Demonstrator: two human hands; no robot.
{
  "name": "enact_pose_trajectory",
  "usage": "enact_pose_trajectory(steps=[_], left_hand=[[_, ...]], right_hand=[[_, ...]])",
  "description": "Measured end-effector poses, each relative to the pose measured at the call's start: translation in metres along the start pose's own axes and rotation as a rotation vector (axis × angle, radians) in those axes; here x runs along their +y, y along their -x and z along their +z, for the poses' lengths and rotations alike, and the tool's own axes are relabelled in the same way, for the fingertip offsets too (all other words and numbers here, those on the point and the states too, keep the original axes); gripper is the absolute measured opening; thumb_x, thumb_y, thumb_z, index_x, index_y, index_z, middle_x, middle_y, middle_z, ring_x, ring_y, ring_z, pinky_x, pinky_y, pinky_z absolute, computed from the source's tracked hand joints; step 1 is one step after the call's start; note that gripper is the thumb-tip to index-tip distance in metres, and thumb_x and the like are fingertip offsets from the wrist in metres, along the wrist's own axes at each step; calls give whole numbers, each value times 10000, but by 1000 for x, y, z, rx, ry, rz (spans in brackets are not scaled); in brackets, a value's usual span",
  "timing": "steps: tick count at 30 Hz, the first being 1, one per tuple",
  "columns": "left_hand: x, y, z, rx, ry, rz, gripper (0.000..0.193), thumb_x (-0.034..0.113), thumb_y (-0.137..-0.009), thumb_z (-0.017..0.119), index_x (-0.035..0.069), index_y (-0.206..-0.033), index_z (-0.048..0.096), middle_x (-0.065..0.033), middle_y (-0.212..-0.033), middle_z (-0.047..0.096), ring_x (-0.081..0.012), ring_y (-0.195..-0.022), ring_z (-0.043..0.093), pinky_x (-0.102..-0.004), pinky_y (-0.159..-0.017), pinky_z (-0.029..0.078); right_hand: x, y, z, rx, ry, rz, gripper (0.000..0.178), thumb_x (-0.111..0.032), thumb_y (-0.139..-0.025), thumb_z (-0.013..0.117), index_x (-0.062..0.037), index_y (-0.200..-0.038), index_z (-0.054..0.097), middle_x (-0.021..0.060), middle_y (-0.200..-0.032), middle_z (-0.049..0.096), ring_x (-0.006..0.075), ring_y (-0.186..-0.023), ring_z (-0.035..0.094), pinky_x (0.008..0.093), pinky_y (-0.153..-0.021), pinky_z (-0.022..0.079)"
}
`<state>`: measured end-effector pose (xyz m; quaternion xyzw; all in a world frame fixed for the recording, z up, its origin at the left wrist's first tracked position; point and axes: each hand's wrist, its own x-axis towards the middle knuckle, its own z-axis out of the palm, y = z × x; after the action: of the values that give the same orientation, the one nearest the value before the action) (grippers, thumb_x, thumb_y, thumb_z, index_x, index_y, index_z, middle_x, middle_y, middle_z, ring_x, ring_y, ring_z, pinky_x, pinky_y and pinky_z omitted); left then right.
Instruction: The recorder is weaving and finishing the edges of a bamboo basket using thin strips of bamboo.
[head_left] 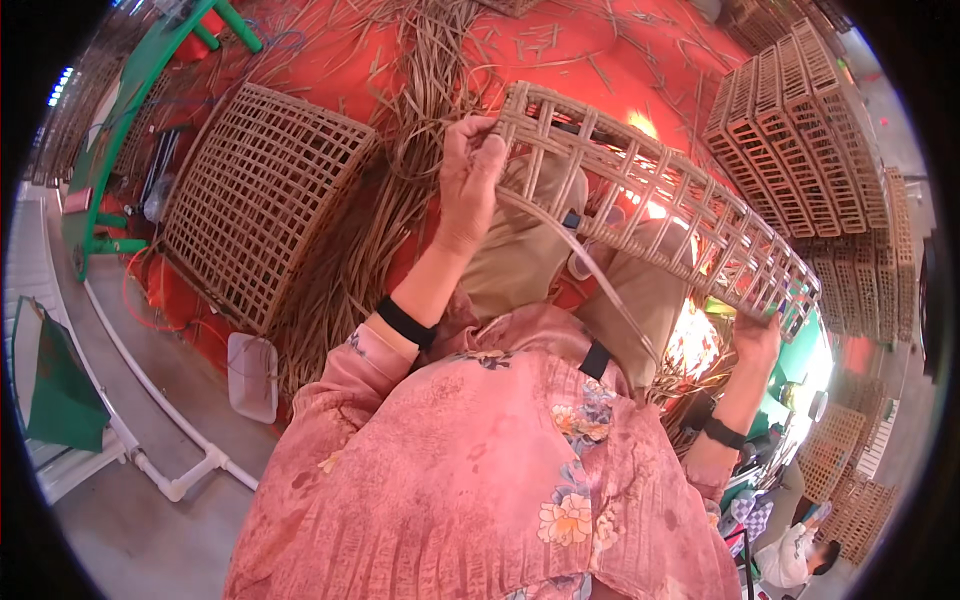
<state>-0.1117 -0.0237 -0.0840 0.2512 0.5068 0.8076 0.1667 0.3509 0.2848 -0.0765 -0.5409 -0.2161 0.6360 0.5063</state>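
A long woven openwork basket (640,210), brown like rattan, is held up on edge over my knees, slanting down to the right. At its left end my left hand (472,185) grips the rim, thumb on the near side. My right hand (757,340) is closed on the lower right corner, its fingertips partly hidden by the weave. A loose flat weaving strip (590,265) trails from near the left end and curves down over my right thigh to a tip at my lap.
A wide woven basket (265,195) lies at left beside a bundle of long dry strips (385,215). Red sheeting (600,45) strewn with scraps covers the floor. Stacked baskets (800,130) stand at right. A white tray (252,378) and green frame (120,130) are at left; another person (790,558) sits lower right.
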Motion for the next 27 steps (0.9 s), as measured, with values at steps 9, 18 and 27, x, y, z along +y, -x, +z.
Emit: enact_pose_trajectory(steps=[9,18,27], left_hand=[[2,-58,-5,-15,-137,117,243,301,-1089,588,61,-1056,572,34,-913,482,-67,-828,407,-250,-753,378],[1,-67,2,-47,-105,111,133,216,-1066,630,83,-1071,636,14,-983,559,-122,-961,503,-264,-852,421],[37,-76,42,-301,-1032,745,225,331,-918,779,120,-993,770,-34,-1108,651,-288,-1129,568,-449,-1010,408]], right_hand=[[-7,43,27,36,-47,42,515,-456,-1150,329,-88,-1483,469,176,-1397,635,364,-1227,672,562,-1016,589],[-9,49,28,1,0,5,495,-450,-1145,373,-82,-1447,507,153,-1367,648,313,-1264,647,510,-1085,547],[-6,31,29,-64,25,-74,445,-432,-1140,419,-104,-1418,533,126,-1336,662,273,-1150,682,462,-937,611]])
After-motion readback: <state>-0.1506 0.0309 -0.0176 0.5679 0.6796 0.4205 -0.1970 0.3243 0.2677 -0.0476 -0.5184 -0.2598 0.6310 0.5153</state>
